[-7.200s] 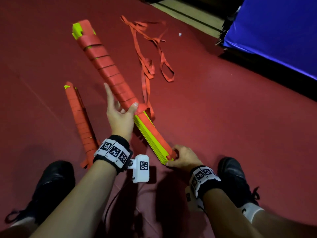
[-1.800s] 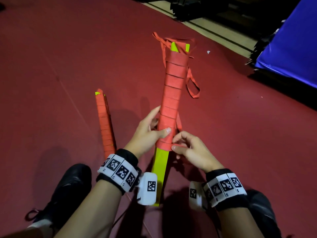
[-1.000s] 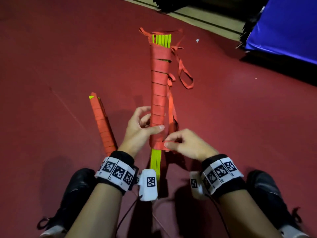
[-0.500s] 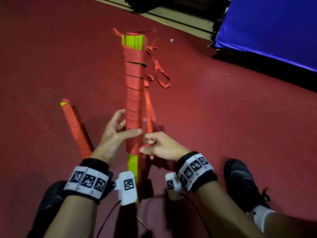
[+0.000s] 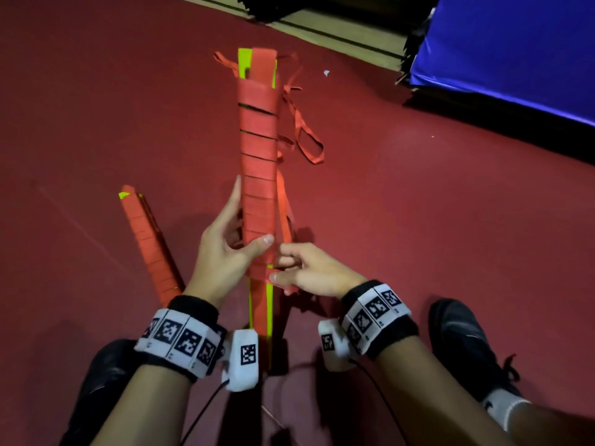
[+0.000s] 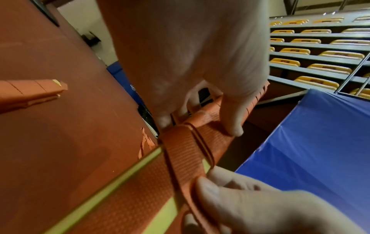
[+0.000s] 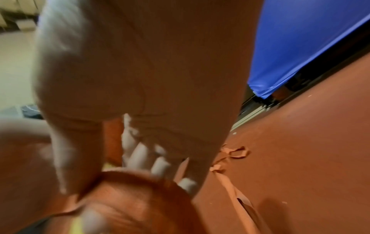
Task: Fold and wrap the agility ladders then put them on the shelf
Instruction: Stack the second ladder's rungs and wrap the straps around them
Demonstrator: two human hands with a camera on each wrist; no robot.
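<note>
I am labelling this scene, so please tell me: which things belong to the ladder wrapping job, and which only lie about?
Belonging to the job:
- orange-strapped, yellow-runged ladder bundle, in left hand
- orange strap end, pinched by right hand
- second wrapped orange bundle on the floor

Lying about:
- blue padded mat
- yellow stand seats

Dim warm indoor light, soft shadows, right wrist view blurred

Dark red floor (image 5: 418, 236). Lying on it: a wrapped ladder bundle (image 5: 148, 246) at left, loose orange strap (image 5: 306, 140) trailing past the middle, black shoes (image 5: 467, 346) near the bottom edge, blue mat (image 5: 515, 43) far right.
</note>
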